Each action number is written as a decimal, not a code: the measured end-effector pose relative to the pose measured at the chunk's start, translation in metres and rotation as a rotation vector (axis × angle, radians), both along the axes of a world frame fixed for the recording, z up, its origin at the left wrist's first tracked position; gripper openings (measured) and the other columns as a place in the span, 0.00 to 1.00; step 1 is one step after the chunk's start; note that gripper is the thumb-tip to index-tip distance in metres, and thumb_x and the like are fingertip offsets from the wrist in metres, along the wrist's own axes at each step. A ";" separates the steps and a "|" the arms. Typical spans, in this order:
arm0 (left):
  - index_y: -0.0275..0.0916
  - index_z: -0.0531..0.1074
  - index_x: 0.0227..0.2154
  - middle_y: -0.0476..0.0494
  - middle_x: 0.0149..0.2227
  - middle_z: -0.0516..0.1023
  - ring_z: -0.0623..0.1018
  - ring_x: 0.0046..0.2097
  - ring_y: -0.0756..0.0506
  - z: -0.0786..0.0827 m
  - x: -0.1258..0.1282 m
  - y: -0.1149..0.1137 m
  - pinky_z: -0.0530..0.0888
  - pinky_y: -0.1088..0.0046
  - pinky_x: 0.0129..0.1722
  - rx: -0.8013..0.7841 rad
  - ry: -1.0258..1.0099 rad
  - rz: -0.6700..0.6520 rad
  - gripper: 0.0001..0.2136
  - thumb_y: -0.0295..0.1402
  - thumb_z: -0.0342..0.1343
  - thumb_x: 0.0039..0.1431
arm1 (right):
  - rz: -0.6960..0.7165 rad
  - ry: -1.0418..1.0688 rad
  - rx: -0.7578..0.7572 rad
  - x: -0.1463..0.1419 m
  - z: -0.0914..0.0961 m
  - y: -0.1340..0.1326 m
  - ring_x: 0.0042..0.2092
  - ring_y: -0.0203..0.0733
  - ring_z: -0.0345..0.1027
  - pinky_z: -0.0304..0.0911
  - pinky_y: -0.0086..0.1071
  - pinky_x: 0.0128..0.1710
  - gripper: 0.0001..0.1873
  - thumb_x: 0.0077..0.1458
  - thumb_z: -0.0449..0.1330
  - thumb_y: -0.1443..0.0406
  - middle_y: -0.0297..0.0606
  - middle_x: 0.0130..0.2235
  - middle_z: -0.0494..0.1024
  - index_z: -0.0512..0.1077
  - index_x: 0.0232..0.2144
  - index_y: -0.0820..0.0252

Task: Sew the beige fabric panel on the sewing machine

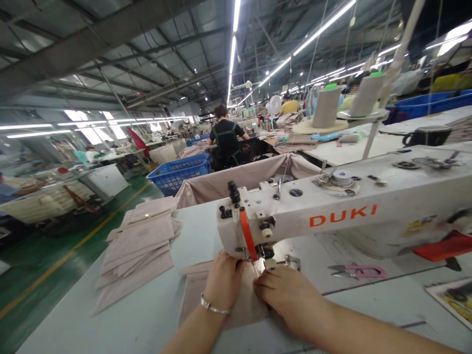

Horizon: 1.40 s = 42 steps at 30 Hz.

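Under the needle end of the white DUKI sewing machine [332, 216], near the front edge of the pale grey tabletop [147, 314], both bare hands rest on a flat piece of beige fabric [195, 290]. The left hand [223, 280], with a thin silver bracelet [212, 306] at the wrist, lies palm down on the cloth just left of the presser foot, its fingers loosely curled and pressing rather than clasping. The right hand [285, 294] sits just beside it to the right, fingertips bunched at the needle where they touch the fabric's edge; whether its grip pinches the cloth or only pushes on it cannot be told. The two hands are almost touching.

Towards the left edge of the tabletop, well apart from the hands, lies a fanned stack of matching beige fabric pieces [138, 248]. Pink-handled thread snips [359, 270] lie on the tabletop beneath the machine's arm, to the right of the hands. Two large cones of beige thread with green tops [326, 105] stand on a rack behind the machine. Beyond the far edge a beige cloth bin hangs, with a blue plastic basket [179, 174] on the green floor past it, and a person in a black top [226, 137] sits at another station further back
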State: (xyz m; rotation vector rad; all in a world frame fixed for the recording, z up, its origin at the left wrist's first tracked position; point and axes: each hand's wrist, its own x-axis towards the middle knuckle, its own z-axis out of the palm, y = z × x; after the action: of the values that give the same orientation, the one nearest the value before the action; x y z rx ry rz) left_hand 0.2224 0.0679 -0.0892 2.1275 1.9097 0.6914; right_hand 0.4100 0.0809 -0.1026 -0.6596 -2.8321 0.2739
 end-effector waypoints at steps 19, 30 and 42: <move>0.43 0.74 0.52 0.45 0.52 0.79 0.78 0.52 0.43 -0.012 -0.009 -0.035 0.76 0.66 0.55 0.155 0.136 -0.311 0.18 0.22 0.52 0.62 | 0.074 0.046 0.009 0.001 -0.014 -0.004 0.47 0.47 0.73 0.65 0.40 0.50 0.13 0.59 0.56 0.70 0.45 0.45 0.80 0.75 0.44 0.66; 0.42 0.73 0.51 0.44 0.50 0.80 0.79 0.51 0.44 -0.016 -0.009 -0.032 0.75 0.69 0.56 0.239 0.203 -0.310 0.17 0.22 0.50 0.61 | 0.045 0.003 -0.004 0.001 -0.010 -0.003 0.47 0.48 0.73 0.65 0.40 0.49 0.12 0.58 0.57 0.70 0.45 0.46 0.79 0.76 0.44 0.66; 0.37 0.65 0.60 0.37 0.57 0.75 0.75 0.59 0.39 -0.043 -0.028 -0.042 0.73 0.65 0.58 0.378 0.271 -0.548 0.24 0.39 0.56 0.64 | 0.060 0.030 -0.277 0.039 0.050 0.002 0.50 0.42 0.69 0.58 0.37 0.54 0.21 0.52 0.58 0.77 0.30 0.45 0.80 0.74 0.44 0.49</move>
State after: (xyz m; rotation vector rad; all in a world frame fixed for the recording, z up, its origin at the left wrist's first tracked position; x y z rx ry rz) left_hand 0.1941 0.0258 -0.1318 2.9342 1.2501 0.7070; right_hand 0.4488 0.0828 -0.0522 -0.6166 -2.8133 0.6901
